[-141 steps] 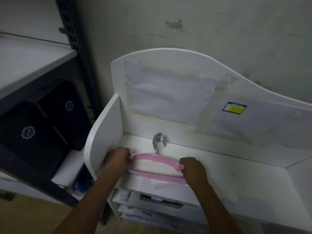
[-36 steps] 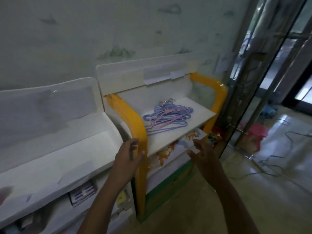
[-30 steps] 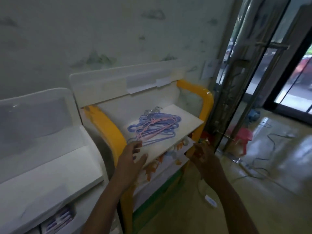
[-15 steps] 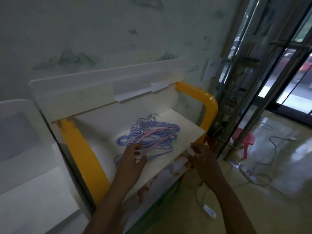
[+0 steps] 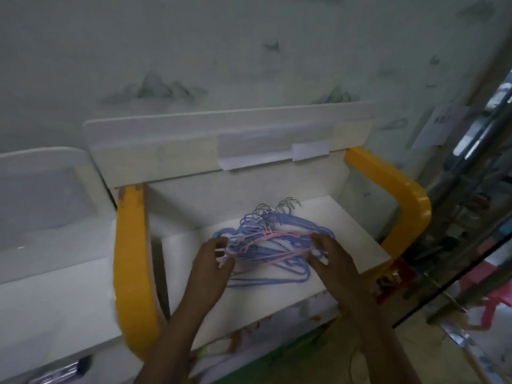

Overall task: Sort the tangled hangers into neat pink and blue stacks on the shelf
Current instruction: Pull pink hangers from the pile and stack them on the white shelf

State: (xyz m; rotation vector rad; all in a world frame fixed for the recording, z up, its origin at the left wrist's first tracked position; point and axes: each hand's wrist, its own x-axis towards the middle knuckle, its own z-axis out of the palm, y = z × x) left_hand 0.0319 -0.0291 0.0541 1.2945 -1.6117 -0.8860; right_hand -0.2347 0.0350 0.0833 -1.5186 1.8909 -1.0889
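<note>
We see the tangle of hangers [image 5: 273, 246] lying on the white shelf [image 5: 357, 242], between its yellow side rails [image 5: 130, 261]; our left hand [image 5: 212, 261] pinches the tangle's left end. Our right hand [image 5: 331, 257] curls its fingers round the right end.

Two bare forearms [image 5: 188, 314], no sleeves, rings or watch visible.

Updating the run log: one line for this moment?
hangers: tangled on shelf | left hand: gripping pile | right hand: gripping pile
</note>
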